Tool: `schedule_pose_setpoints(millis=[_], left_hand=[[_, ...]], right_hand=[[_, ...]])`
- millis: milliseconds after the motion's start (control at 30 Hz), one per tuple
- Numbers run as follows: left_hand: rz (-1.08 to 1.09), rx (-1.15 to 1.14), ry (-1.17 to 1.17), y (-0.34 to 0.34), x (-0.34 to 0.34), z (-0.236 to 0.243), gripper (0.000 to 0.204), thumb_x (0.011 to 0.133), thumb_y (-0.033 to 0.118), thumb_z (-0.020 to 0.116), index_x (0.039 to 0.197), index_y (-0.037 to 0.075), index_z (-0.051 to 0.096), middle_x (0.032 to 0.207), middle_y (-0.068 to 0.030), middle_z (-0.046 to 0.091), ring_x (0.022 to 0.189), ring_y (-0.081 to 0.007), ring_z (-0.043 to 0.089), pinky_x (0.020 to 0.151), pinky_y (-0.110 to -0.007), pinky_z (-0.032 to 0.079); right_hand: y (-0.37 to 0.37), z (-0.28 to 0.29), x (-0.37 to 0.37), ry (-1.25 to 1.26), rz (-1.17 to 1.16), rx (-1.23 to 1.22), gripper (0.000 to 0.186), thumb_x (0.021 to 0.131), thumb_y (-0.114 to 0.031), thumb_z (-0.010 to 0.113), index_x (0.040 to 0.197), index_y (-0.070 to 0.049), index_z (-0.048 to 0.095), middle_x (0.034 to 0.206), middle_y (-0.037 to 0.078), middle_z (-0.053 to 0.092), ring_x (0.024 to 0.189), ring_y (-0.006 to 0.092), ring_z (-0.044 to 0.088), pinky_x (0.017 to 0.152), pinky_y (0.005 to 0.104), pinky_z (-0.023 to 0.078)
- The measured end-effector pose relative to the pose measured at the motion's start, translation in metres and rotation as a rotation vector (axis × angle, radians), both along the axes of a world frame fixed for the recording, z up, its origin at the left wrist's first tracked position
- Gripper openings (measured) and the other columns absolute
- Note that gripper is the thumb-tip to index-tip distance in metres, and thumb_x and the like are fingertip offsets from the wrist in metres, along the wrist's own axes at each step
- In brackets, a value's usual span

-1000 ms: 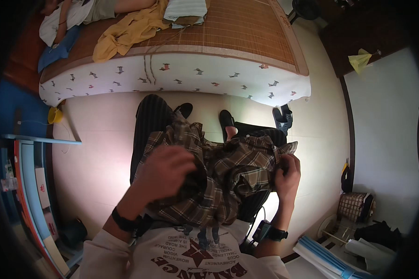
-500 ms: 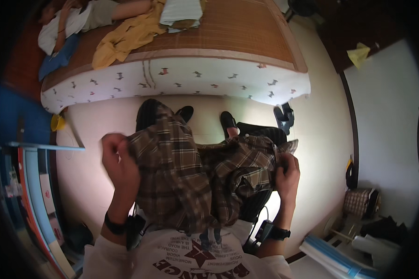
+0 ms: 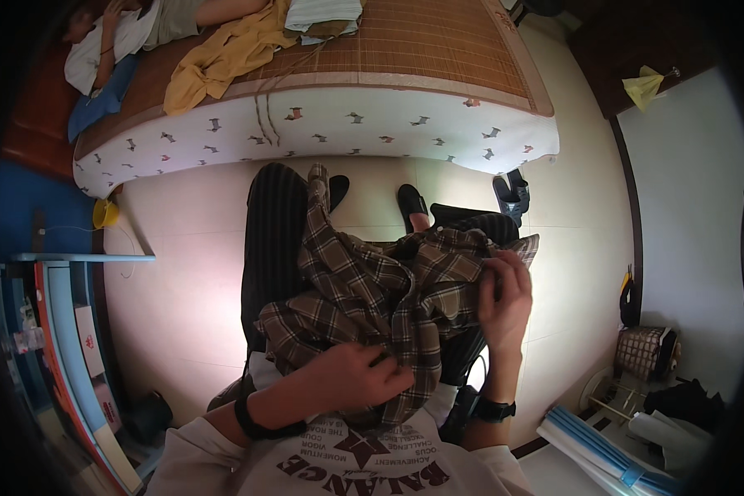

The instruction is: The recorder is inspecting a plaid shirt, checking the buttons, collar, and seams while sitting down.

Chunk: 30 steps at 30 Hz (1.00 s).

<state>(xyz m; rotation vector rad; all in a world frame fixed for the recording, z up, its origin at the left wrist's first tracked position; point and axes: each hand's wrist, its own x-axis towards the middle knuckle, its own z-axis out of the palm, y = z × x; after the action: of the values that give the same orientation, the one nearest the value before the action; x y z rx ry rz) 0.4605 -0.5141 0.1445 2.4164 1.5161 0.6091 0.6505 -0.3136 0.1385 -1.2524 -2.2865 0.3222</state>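
A brown plaid shirt (image 3: pixel 347 264) lies bunched and partly folded across my lap. My left hand (image 3: pixel 360 379) is over its near middle part, close to my body, with bent fingers closed on the cloth. On the shirt's right side, my right hand (image 3: pixel 508 299) has its fingers curled over the fabric, thumb underneath. A pointed corner of the shirt sticks out past those fingers. My striped dark trousers (image 3: pixel 273 240) show on the left, where the shirt leaves the knee bare.
Ahead stands a bed (image 3: pixel 438 50) bearing a yellow garment (image 3: pixel 223 62), folded clothes (image 3: pixel 324 18) and a lying person (image 3: pixel 124 41). Slippers (image 3: pixel 512 197) rest on the floor by the bed. A blue shelf (image 3: pixel 62 331) is at left; a checked bag (image 3: pixel 646 351) sits at right.
My left hand has swung from the shirt's left edge inward to the near middle, bringing the left part of the shirt over and uncovering my left knee. My right hand stays at the right side.
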Motion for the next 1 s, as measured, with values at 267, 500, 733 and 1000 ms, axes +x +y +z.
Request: schedule_pose_setpoints(millis=[267, 500, 733, 1000], left_hand=[[-0.125, -0.133, 0.032, 0.001, -0.003, 0.012, 0.016, 0.083, 0.017, 0.069, 0.099, 0.014, 0.064, 0.089, 0.0007, 0.067, 0.07, -0.0172, 0.07, 0.049, -0.028, 0.053], [0.974, -0.339, -0.264, 0.03, -0.058, -0.004, 0.041, 0.093, 0.025, 0.069, 0.127, 0.007, 0.056, 0.101, -0.0178, 0.067, 0.097, -0.0417, 0.067, 0.081, -0.049, 0.054], [0.918, -0.537, -0.513, 0.038, -0.09, -0.027, 0.032, 0.092, 0.026, 0.069, 0.108, -0.001, 0.065, 0.099, -0.0193, 0.072, 0.088, -0.0369, 0.07, 0.08, -0.039, 0.054], [0.02, 0.177, -0.42, 0.017, -0.062, 0.004, 0.01, 0.091, 0.014, 0.067, 0.099, 0.009, 0.066, 0.132, -0.0111, 0.061, 0.119, -0.0361, 0.062, 0.101, -0.053, 0.052]], right_hand=[[-0.057, 0.017, -0.063, 0.138, 0.384, -0.322, 0.035, 0.085, -0.011, 0.07, 0.12, -0.006, 0.063, 0.109, 0.015, 0.069, 0.093, 0.0375, 0.069, 0.078, 0.0427, 0.058], [-0.045, 0.004, -0.039, -0.157, 0.434, -0.515, 0.033, 0.082, -0.015, 0.07, 0.115, -0.011, 0.065, 0.097, 0.013, 0.07, 0.091, 0.0361, 0.069, 0.076, 0.0456, 0.056], [-0.045, 0.004, -0.038, -0.18, 0.422, -0.578, 0.026, 0.082, -0.014, 0.069, 0.108, -0.01, 0.068, 0.096, 0.014, 0.07, 0.093, 0.0381, 0.067, 0.078, 0.0462, 0.055], [-0.043, 0.004, -0.037, -0.244, 0.434, -0.506, 0.038, 0.081, -0.015, 0.07, 0.118, -0.01, 0.066, 0.099, 0.013, 0.069, 0.093, 0.0347, 0.069, 0.076, 0.0449, 0.056]])
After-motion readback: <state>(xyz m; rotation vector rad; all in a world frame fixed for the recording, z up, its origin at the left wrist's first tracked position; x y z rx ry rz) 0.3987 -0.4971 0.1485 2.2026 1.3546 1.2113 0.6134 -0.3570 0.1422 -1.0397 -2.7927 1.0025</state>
